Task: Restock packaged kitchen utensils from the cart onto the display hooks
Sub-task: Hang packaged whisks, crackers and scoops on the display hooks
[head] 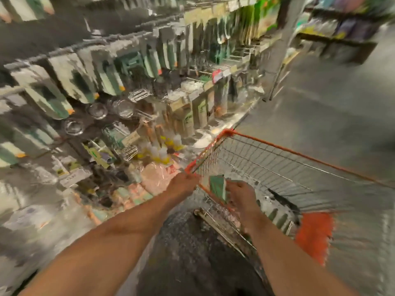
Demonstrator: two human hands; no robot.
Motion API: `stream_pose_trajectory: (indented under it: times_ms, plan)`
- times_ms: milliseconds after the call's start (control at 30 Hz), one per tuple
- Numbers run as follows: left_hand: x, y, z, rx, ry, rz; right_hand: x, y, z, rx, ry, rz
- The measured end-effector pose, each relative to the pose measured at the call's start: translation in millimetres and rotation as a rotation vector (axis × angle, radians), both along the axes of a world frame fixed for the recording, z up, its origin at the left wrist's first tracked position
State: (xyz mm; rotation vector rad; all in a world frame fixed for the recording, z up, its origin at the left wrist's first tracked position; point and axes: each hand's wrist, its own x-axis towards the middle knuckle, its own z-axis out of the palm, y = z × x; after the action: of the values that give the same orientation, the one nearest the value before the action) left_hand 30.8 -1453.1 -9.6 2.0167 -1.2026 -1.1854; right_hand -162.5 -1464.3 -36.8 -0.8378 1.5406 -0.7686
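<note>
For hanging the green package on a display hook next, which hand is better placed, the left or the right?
Probably the right hand: it holds the green package above the cart. The left hand rests on the cart's orange rim, though nearer the display hooks.

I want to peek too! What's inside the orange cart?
In the cart, the right hand holds a green packet. The hands, the wire walls and blur hide the rest of the bottom.

No legible text, brand or number anywhere. Price tags (218, 75) on the shelf rails (233, 69) and printing on the hanging packages (106, 75) blurred beyond reading.
</note>
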Motion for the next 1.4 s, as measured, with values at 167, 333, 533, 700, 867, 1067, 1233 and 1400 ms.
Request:
stream_pose_trajectory:
  times_ms: [167,333,533,700,867,1067,1233,1400]
  plan:
    - [-93,-42,-21,0.086,-0.084,-0.191,-102,-1,-29,0.001,0.017,-0.084]
    - [-158,-67,-52,0.138,-0.178,-0.315,-178,-15,-101,0.102,0.041,-0.163]
    - [-186,-88,-91,0.235,-0.205,-0.462,-215,-14,-95,0.234,0.062,-0.193]
    - [-179,-134,-135,0.337,-0.273,-0.656,-212,-28,-140,0.316,0.08,-0.241]
    - [-172,-178,-181,0.315,-0.32,-0.708,-188,-53,-186,0.371,0.106,-0.319]
    - [-152,-201,-230,0.38,-0.331,-0.84,-161,-67,-232,0.491,0.16,-0.38]
    - [-147,-217,-271,0.448,-0.35,-0.897,-162,-60,-263,0.569,0.201,-0.465]
    - [-176,-225,-293,0.453,-0.335,-0.925,-184,-53,-285,0.626,0.23,-0.578]
